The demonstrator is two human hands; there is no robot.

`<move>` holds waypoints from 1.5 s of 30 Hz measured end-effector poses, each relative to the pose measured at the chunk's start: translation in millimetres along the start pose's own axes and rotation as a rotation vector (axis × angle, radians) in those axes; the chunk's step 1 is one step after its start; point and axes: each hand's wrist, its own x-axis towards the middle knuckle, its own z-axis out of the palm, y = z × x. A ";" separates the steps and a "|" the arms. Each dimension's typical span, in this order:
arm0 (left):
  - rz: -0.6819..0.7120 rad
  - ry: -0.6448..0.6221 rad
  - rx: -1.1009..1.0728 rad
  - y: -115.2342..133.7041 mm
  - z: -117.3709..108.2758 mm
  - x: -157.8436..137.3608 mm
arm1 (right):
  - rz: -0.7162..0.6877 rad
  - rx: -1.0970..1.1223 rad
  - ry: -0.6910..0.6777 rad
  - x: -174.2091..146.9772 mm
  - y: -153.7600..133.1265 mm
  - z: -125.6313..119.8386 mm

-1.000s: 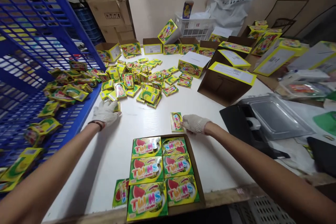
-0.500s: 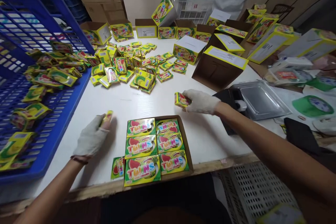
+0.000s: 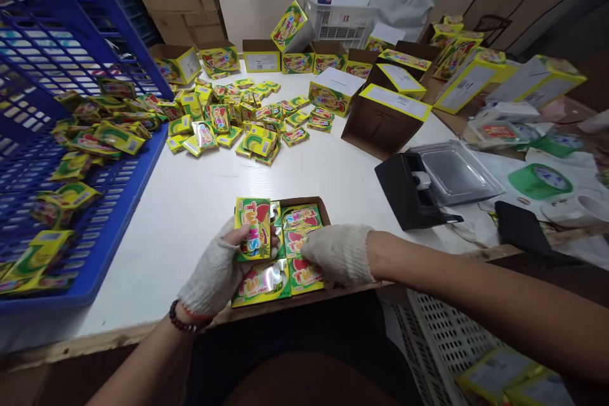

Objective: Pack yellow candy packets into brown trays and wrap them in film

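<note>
My left hand (image 3: 214, 269), in a white knitted glove with bare fingertips, holds a small yellow-green TWINS candy box (image 3: 253, 229) upright above the left side of a shallow open carton (image 3: 325, 208). The carton is filled with rows of the same boxes, lying face up near the table's front edge. My right hand (image 3: 339, 255), gloved as well, reaches in from the right. Its fingers are curled on a candy box (image 3: 295, 242) in the right-hand row; the palm and most fingers are hidden. Part of the left row lies under the held box.
Loose candy boxes (image 3: 259, 139) lie heaped across the table, spilling from a blue crate (image 3: 90, 285) at left. Several display cartons (image 3: 261, 60) line the back. At right are a black tape dispenser (image 3: 404, 193), a clear plastic tray (image 3: 457, 168) and green tape (image 3: 540, 181).
Both hands have come inward to the carton, each from its own side. The left now holds its candy box over the carton; the right has brought its box down to the right row.
</note>
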 end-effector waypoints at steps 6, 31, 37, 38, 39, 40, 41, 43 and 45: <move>-0.039 -0.016 0.001 -4.5 -11.3 0.2 | -0.048 0.025 0.080 2.8 12.0 10.9; 0.172 0.071 0.342 16.1 38.4 -6.5 | -0.102 -0.059 0.242 9.4 25.4 31.6; 0.222 0.014 0.252 4.6 33.0 7.9 | -0.208 0.080 0.229 0.7 30.8 22.7; 0.241 0.010 0.242 2.0 31.1 8.1 | -0.141 0.050 0.233 0.4 24.4 25.0; 0.245 -0.004 0.232 -0.7 29.3 7.2 | -0.080 0.010 0.244 -0.3 17.2 27.9; 0.228 -0.030 0.219 -3.3 27.7 5.7 | -0.033 -0.037 0.260 -1.8 10.4 30.8; 0.191 -0.063 0.210 -6.1 25.9 3.7 | -0.008 -0.087 0.286 -4.0 4.7 33.6; 0.099 -0.110 0.204 -12.1 21.2 -0.6 | -0.038 -0.168 0.354 -10.2 -1.6 38.1; 0.034 -0.081 0.206 -17.7 14.8 -3.9 | -0.102 -0.214 0.394 -15.6 -2.4 41.6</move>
